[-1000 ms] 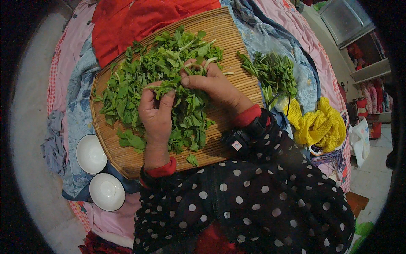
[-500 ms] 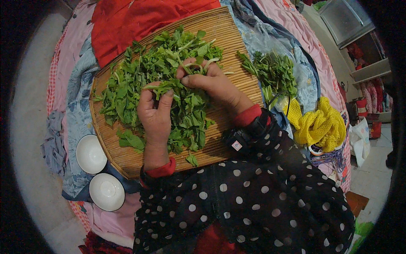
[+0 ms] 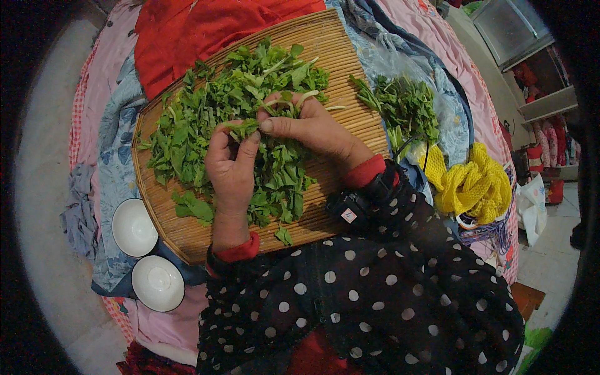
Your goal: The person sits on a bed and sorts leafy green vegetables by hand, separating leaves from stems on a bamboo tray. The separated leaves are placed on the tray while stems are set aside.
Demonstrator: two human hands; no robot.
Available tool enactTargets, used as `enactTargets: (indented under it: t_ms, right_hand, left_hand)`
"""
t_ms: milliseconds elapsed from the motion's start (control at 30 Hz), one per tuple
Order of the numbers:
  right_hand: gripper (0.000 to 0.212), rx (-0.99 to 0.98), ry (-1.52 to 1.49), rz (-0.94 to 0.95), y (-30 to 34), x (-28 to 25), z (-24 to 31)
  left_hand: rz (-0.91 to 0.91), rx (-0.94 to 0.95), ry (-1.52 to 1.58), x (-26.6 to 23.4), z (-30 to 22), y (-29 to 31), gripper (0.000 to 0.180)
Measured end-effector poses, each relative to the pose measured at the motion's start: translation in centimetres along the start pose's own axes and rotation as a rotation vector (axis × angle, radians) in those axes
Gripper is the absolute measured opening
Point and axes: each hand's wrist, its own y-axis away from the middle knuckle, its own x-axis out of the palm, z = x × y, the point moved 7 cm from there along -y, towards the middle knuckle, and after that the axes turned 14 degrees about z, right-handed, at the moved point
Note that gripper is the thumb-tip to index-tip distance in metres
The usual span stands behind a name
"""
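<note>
Torn leafy greens (image 3: 194, 131) lie heaped over a slatted bamboo mat (image 3: 337, 56). Above the heap my left hand (image 3: 231, 159) pinches a small green sprig (image 3: 242, 129) between thumb and fingertips. My right hand (image 3: 309, 125) meets it from the right, its thumb tip touching the same sprig. Pale curved stems (image 3: 305, 97) stick out from the curled fingers of my right hand. How many stems that hand holds is hidden by the fingers. A loose leaf (image 3: 284, 235) rests near the mat's front edge.
Right of the mat, a bunch of greens (image 3: 409, 109) lies by a clear plastic bag (image 3: 390, 59). Two white bowls (image 3: 134, 228) stand at the left front. A yellow knitted cloth (image 3: 478, 184) sits at the right, and red fabric (image 3: 212, 31) lies behind the mat.
My right hand has shifted slightly left, bringing both sets of fingertips closer together on the sprig. The sprig now shows shorter between them. Bowls and bunch are unchanged.
</note>
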Motion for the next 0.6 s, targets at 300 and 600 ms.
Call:
enactTargets:
  t_ms: [300, 600]
  right_hand:
    - [0.024, -0.031, -0.049, -0.063, 0.21, -0.28, -0.03]
    - [0.025, -0.027, -0.069, -0.106, 0.26, -0.8, -0.39]
  left_hand:
    - [0.022, 0.016, -0.026, 0.32, -0.51, -0.3, 0.018]
    - [0.012, 0.003, 0.016, 0.24, -0.28, -0.02, 0.015]
